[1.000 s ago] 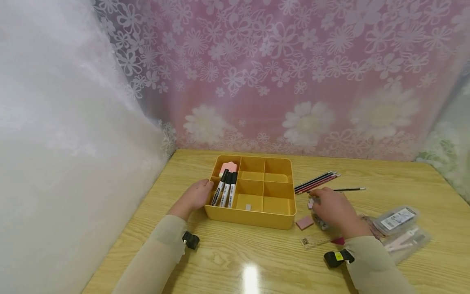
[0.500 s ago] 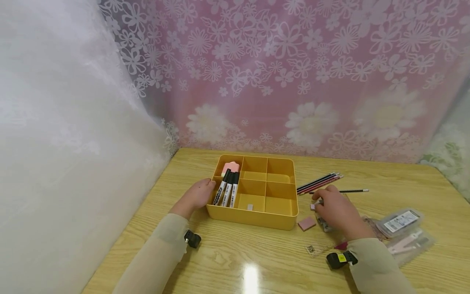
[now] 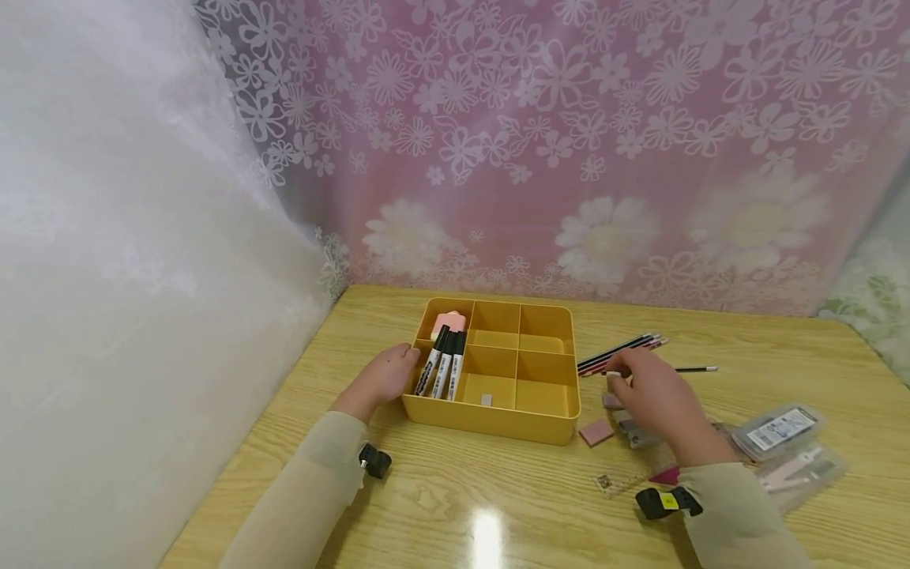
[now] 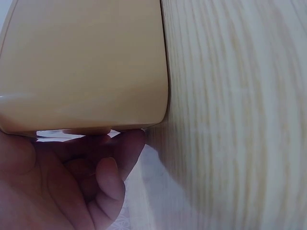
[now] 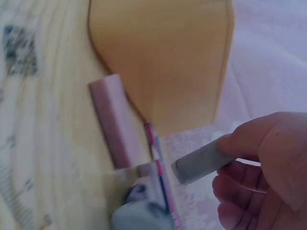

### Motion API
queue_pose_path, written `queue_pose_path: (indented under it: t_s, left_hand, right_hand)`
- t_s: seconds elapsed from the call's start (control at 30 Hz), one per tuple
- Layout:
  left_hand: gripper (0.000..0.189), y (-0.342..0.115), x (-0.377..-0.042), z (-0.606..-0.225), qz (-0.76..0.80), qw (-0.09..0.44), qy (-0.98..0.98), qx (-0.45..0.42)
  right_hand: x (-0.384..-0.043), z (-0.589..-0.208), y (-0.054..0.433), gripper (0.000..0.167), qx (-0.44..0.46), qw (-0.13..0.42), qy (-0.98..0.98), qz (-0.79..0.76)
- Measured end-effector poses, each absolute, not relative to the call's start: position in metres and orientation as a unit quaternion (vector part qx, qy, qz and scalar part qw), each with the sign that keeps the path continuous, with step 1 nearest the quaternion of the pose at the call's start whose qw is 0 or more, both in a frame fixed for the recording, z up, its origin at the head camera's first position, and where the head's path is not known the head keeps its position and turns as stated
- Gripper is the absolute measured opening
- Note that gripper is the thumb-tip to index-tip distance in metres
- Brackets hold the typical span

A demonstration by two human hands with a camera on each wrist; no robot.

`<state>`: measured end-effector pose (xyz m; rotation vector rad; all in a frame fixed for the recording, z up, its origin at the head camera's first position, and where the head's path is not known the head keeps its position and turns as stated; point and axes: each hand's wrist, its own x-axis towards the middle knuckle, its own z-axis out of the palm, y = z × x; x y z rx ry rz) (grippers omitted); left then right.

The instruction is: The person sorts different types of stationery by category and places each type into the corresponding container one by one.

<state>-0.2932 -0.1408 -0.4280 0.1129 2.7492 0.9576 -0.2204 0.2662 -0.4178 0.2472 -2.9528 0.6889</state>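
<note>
Nearest on the wood-grain worktop (image 3: pixel 426 490), a clear ruler (image 3: pixel 617 482) lies in front of the yellow organizer (image 3: pixel 490 427) and to its right, a magenta piece (image 3: pixel 665 476) beside it. Farther right of the organizer are a clear case (image 3: pixel 803 474) and a labelled case (image 3: pixel 780 431). A pink block (image 3: pixel 596 432) sits just off the organizer's front right corner.

The left hand (image 3: pixel 384 375) holds the organizer's left wall, fingers curled along its outside. Inside, three black-capped markers (image 3: pixel 442 367) lean in the front left compartment, and a small block (image 3: pixel 486 400) shows in the front middle one. Right of the organizer, the right hand (image 3: pixel 661 399) pinches a grey block (image 5: pixel 199 162) between thumb and fingers, above the worktop.

A pink item (image 3: pixel 448 324) occupies the organizer's back left compartment. Pencils (image 3: pixel 620 354) lie off its right side; behind it hangs a flowered cloth (image 3: pixel 526 197).
</note>
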Motion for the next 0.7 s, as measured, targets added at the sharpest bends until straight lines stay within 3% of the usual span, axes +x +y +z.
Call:
queue_pose_path:
  t_s: [0.43,0.7]
  left_hand:
    - [0.061,-0.142,-0.293,-0.428,0.327,0.116,0.937,0.044]
    - [0.061,-0.141,-0.293,-0.427,0.327,0.114,0.937,0.048]
  right_hand:
    - [-0.204,-0.385,0.245,0.018,0.126,0.107,-0.948,0.271]
    - [-0.194,-0.37,0.219,0.015,0.15,0.1,-0.941,0.287]
